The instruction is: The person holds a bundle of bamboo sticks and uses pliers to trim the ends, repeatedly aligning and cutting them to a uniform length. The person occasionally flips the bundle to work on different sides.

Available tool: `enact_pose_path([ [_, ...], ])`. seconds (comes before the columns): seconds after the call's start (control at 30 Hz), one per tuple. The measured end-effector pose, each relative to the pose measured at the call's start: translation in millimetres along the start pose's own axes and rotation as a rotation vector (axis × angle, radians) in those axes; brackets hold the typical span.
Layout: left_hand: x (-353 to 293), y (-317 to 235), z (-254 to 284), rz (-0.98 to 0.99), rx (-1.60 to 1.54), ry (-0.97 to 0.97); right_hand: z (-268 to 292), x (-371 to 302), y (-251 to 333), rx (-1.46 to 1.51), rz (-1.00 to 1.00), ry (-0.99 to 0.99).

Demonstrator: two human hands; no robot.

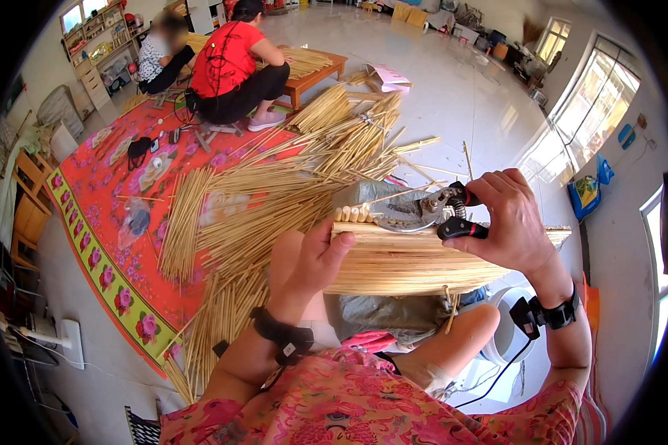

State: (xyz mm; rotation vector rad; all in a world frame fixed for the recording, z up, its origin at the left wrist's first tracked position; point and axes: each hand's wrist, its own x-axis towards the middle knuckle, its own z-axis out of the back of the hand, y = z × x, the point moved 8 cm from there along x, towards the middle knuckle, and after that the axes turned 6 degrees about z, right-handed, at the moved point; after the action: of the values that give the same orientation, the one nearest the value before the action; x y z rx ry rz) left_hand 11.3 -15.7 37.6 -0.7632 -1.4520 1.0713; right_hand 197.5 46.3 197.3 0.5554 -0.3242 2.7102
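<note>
Fingers (490,183) of the right hand (513,222) curl round the spread handles (462,228) of pruning shears (429,206), while the left hand (312,259) pinches the left end of a stick bundle (416,259) above the lap (456,337). Work looks partway: the bundle is gathered, its row of stubby ends (354,214) beside the shears, but many loose sticks (256,226) lie across the red cloth's (104,185) right edge.

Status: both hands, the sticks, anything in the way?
Left hand holding the stick bundle. Right hand gripping shears at the bundle's upper edge. Loose sticks clutter the red mat beyond.
</note>
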Motion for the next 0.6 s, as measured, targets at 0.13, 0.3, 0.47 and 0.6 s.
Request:
enact_pose_path([
  [0.13,-2.2,-0.2,-0.4,0.006,-0.017,-0.011,-3.9,-0.6,-2.5,0.050,-0.042,0.065],
  [0.3,-2.0,-6.1,-2.2,-0.018,-0.044,0.029,-1.5,-1.0,-7.5,0.080,-0.037,0.132],
  [0.47,-0.9,-5.4,-1.0,0.022,0.011,0.016,-4.8,2.0,-3.9,0.095,-0.014,0.097],
  [0.6,-0.6,-2.9,-2.6,-0.012,-0.077,0.018,-9.0,5.5,-4.0,0.105,-0.004,0.128],
])
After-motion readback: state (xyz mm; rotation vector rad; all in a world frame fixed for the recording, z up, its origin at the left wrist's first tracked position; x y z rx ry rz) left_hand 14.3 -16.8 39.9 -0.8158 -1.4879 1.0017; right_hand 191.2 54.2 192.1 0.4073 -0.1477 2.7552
